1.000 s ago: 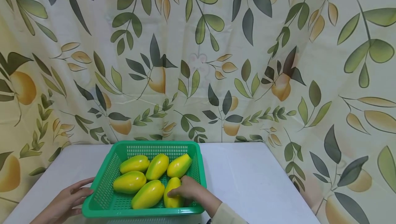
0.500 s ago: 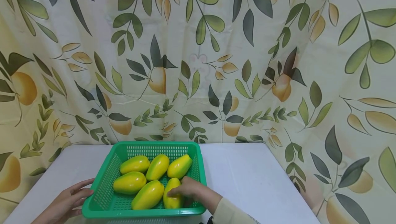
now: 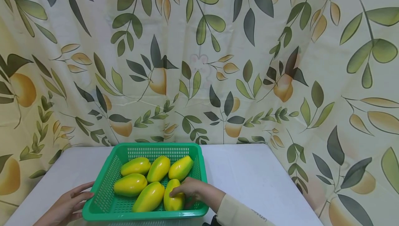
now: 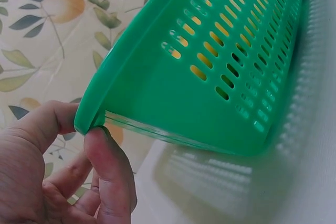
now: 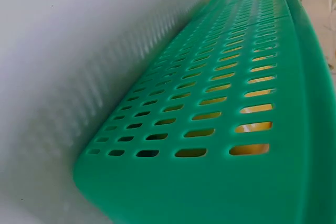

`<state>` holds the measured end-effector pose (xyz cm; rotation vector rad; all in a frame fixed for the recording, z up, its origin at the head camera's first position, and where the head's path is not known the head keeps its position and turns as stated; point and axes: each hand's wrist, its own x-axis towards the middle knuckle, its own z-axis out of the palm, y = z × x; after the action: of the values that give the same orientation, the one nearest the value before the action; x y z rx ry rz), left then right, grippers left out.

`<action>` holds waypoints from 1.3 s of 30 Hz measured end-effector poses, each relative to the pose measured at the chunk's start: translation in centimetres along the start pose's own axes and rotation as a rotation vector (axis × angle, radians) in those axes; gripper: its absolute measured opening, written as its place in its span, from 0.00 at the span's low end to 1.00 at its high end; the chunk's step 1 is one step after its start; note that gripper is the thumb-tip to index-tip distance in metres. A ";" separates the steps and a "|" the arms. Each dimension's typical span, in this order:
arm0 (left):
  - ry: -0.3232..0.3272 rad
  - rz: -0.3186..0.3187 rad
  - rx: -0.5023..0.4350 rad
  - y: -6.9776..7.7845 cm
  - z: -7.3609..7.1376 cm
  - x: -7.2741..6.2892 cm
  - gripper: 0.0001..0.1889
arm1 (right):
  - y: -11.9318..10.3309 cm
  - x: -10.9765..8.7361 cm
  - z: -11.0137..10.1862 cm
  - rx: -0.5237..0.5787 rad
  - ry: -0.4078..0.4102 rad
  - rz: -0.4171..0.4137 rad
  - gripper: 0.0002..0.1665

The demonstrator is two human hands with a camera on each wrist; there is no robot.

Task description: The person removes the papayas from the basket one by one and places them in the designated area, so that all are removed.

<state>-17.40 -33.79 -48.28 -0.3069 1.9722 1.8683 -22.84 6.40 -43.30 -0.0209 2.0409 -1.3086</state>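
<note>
Your right hand (image 3: 191,190) grips a glossy yellow-green fruit (image 3: 173,203) at the near right inside the green basket (image 3: 146,215); your left hand (image 3: 71,202) pinches the rim (image 4: 100,85). Expect firm, fairly light handling (slippery, probably), so hold it round its middle.

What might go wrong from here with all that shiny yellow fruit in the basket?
The right hand grips the nearest right fruit, whose glossy skin looks slick, so it might slip.
The neighbouring fruit lies close beside it and could get knocked.
The left hand holds the green basket only at its rim, so a bump might tip or slide it.
</note>
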 end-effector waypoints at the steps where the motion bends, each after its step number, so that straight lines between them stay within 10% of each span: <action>1: 0.003 -0.001 0.003 0.0 0.0 0.0 0.44 | -0.1 -0.1 0.0 0.005 -0.003 0.003 0.21; 10: 0.064 -0.022 0.025 0.2 0.5 0.1 0.45 | -0.4 -0.4 -0.4 0.046 -0.042 0.026 0.23; 39: -0.051 0.026 -0.026 -0.1 -0.1 -0.2 0.42 | -1.3 -2.4 -3.5 0.245 -0.204 0.011 0.37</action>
<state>-17.14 -33.92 -48.28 -0.2398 1.9285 1.9008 -23.50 9.40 -40.10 -0.0302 1.6991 -1.4786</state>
